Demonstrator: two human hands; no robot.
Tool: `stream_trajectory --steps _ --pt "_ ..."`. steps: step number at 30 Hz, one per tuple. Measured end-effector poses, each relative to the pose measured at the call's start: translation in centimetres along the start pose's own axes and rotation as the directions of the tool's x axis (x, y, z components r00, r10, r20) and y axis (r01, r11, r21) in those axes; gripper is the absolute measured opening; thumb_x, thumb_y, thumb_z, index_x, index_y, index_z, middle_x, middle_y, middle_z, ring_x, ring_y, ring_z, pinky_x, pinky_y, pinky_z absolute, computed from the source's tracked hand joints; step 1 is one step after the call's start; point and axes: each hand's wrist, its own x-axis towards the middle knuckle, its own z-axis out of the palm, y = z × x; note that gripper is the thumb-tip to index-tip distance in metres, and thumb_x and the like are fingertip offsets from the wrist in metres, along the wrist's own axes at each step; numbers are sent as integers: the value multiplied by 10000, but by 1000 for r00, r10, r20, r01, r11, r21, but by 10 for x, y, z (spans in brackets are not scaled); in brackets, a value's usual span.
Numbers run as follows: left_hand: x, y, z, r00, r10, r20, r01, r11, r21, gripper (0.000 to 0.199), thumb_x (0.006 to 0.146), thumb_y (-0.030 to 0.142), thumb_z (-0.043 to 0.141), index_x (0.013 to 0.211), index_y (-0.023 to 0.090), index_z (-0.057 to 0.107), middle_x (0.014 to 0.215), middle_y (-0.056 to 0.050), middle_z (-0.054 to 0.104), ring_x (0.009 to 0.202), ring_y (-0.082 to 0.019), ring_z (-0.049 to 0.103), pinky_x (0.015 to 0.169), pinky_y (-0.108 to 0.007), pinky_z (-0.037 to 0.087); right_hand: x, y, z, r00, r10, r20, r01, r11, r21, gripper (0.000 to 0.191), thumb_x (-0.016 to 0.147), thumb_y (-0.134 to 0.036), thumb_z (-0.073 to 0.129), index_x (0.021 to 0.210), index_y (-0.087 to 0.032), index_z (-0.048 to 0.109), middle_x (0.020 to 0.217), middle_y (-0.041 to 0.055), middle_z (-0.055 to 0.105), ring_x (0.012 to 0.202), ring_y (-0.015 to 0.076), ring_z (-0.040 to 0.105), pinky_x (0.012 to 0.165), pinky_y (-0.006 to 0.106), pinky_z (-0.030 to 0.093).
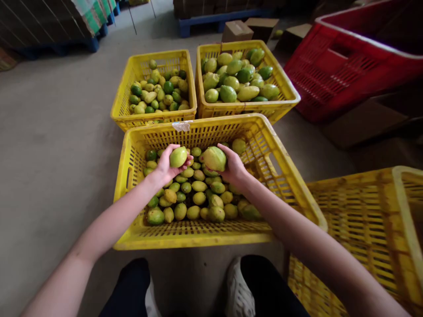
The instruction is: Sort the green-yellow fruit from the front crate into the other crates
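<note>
My left hand (170, 165) holds a yellow-green lemon (178, 157) above the near yellow crate (194, 241). To its right, my right hand (233, 165) is wrapped around a larger, paler green lemon (214, 159). Beneath both hands, many small yellow and green lemons (199, 198) lie across the bottom of that crate. Some of them are hidden by my hands and right forearm.
Behind stand two yellow crates, the left one (153, 116) with small lemons, the right one (247, 107) with larger ones. A red crate (343, 66) is at the back right, another yellow crate (357, 220) at the near right. Cardboard boxes (236, 31) lie behind.
</note>
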Motion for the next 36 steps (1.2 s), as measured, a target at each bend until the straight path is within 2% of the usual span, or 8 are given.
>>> stream_trajectory --steps 3,9,15,18,22,26,33,36 --pt "0 0 -1 999 18 33 -18 1000 -22 280 845 311 456 784 103 633 657 -79 652 501 -116 581 413 -184 432 2 3 1 999 -16 -47 17 1000 17 194 872 -338 493 829 -180 598 627 44 679 551 193 637 460 301 535" --pt "0 1 1 1000 -19 -12 17 997 -82 309 927 269 404 915 95 659 809 -105 697 613 -150 655 519 -231 522 0 5 0 999 -43 15 43 997 -58 163 793 -363 607 755 -205 607 593 2 657 479 158 598 383 250 482" --pt "-3 4 5 998 -36 -44 30 991 -128 233 889 297 522 841 104 642 677 -42 642 533 -115 617 462 -193 503 -6 7 2 997 -37 68 47 987 -156 226 729 -406 578 689 -186 612 572 29 651 439 174 584 334 263 423" --pt "-4 4 5 996 12 -90 -23 992 -122 106 814 227 616 790 124 619 663 -32 647 521 -106 611 479 -185 515 -6 8 2 998 -53 -24 49 989 -142 164 688 -351 624 685 -188 616 614 28 675 510 183 626 412 279 496" --pt "-1 3 3 995 -3 -103 -12 990 -143 223 863 268 522 726 115 607 622 -71 652 481 -120 591 434 -202 482 -7 9 3 997 -74 -18 71 991 -116 114 667 -312 653 675 -203 619 619 9 676 584 201 661 548 319 572" --pt "0 -1 2 998 -17 -61 10 994 -109 313 917 271 429 735 112 628 645 -78 671 451 -113 571 385 -193 428 -3 11 1 999 -38 -28 34 992 -119 132 761 -343 604 731 -216 622 611 13 682 607 212 676 559 336 585" --pt "3 -11 1 999 -29 19 32 978 -205 322 932 375 467 861 116 645 733 -80 682 573 -141 638 484 -227 524 2 12 -3 998 70 -1 -70 993 -92 328 860 -497 500 823 -198 630 673 53 711 542 204 660 497 328 564" --pt "3 -12 1 1000 -18 -5 16 974 -226 158 867 270 583 832 124 636 715 -40 659 570 -106 624 503 -190 530 -3 8 -1 992 113 58 -106 989 -103 354 842 -512 511 815 -185 643 678 59 708 549 197 657 496 312 564"
